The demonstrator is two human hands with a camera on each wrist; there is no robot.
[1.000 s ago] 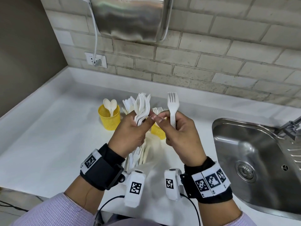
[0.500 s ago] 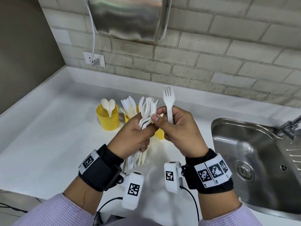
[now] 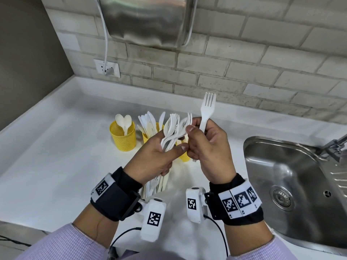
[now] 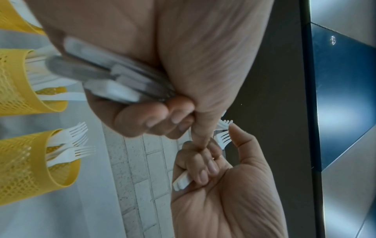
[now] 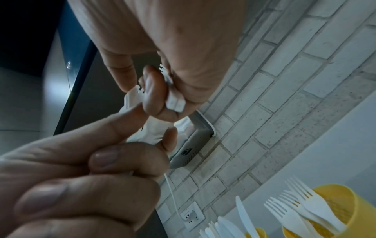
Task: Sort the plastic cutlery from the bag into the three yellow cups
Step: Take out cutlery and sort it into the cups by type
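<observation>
My left hand [image 3: 169, 151] grips a bundle of white plastic cutlery [image 3: 173, 128], mostly forks, heads up; the handles [image 4: 114, 77] stick out under the palm. Close against it on the right, my right hand [image 3: 202, 139] holds a single white fork [image 3: 206, 109] upright by its handle [image 5: 175, 99], thumb touching the bundle. Behind the hands stand three yellow mesh cups on the white counter [image 3: 56, 156]: the left cup [image 3: 123, 136] holds two spoons, the middle cup [image 3: 148, 136] knives, and the right cup [image 4: 40, 161] forks, mostly hidden in the head view.
A steel sink [image 3: 281, 175] with a tap [image 3: 334, 145] lies at the right. The brick wall carries a socket [image 3: 107, 68] with a white cable and a steel box [image 3: 146, 21] above it. The counter ends at a dark wall on the left.
The right hand has drawn the single fork a little higher and to the right of the bundle. The bundle in the left hand has tilted slightly rightward. Both hands stay together.
</observation>
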